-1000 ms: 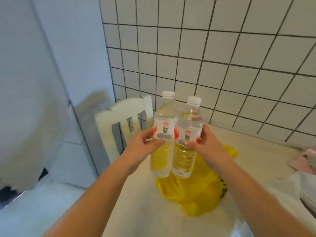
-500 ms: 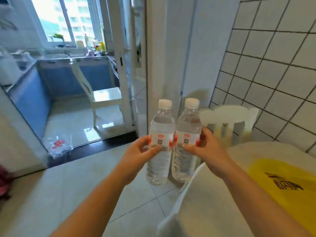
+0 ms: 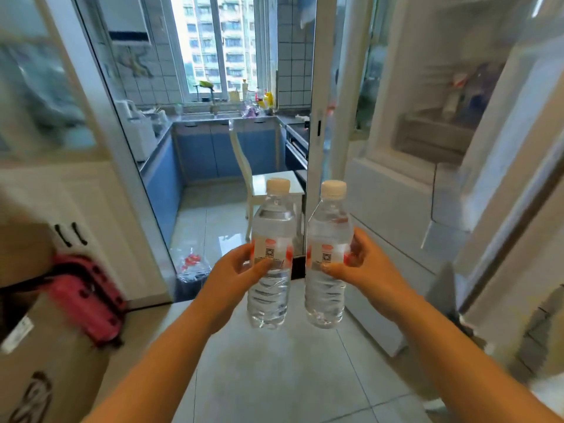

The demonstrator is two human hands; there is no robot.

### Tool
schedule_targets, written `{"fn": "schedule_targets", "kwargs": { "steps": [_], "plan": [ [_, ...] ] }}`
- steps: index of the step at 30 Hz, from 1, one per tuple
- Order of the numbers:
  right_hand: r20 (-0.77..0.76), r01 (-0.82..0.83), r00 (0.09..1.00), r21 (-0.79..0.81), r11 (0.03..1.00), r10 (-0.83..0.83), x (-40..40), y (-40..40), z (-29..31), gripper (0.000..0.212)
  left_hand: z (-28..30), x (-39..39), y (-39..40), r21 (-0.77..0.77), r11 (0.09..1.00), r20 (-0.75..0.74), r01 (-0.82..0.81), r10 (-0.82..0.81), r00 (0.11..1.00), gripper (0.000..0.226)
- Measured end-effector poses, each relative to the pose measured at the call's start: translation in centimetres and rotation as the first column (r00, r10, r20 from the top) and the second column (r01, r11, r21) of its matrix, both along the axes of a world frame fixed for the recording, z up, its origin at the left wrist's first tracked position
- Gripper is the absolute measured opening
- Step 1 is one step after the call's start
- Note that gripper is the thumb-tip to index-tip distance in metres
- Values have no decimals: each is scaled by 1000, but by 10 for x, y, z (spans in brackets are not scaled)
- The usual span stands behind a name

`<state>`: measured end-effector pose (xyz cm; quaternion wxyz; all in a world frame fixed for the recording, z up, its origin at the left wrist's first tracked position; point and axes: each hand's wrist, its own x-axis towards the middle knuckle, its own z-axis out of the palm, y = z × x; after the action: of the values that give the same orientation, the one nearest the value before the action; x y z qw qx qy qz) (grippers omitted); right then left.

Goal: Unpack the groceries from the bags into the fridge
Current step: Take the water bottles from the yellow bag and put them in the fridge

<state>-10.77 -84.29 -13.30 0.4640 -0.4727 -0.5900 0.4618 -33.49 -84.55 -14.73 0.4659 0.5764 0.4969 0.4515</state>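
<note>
White fridge [image 3: 396, 209] stands open on the right, its door [image 3: 518, 148] swung wide and blurred shelves holding indistinct items. Pale floor tiles [image 3: 274, 377] run forward through a doorway to a kitchen with blue cabinets [image 3: 198, 154], a window [image 3: 219, 44] and a white chair [image 3: 244, 166]. At the left edge sit a cardboard box [image 3: 39, 346] and a pink case [image 3: 85, 297]. Both forearms reach out over the floor. Left hand [image 3: 235, 276] wraps the left bottle [image 3: 271, 257] at its label, thumb in front, fingers curled behind. Right hand [image 3: 363, 267] grips the right bottle [image 3: 326, 254] the same way. Each bottle is upright, clear, white-capped; they hang side by side, slightly apart, in the air just left of the fridge.
</note>
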Motion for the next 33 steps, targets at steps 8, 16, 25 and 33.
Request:
{"fn": "schedule_targets", "kwargs": {
  "steps": [8,16,25,33],
  "plan": [
    [9,25,1000,3,1000,-25,-51,120,-2,64,-5,-54,114,10,998,23,-55,55,998,41],
    [-46,81,996,55,995,-79,-43,301,8,65,7,-41,289,102,991,60,-81,75,995,34],
    [-88,197,978,83,977,-190,22,478,51,84,47,29,491,112,991,114,76,-88,990,41],
    [-28,474,880,130,871,-475,109,558,73,66,62,138,640,137,901,219,411,-433,875,34]
  ]
}}
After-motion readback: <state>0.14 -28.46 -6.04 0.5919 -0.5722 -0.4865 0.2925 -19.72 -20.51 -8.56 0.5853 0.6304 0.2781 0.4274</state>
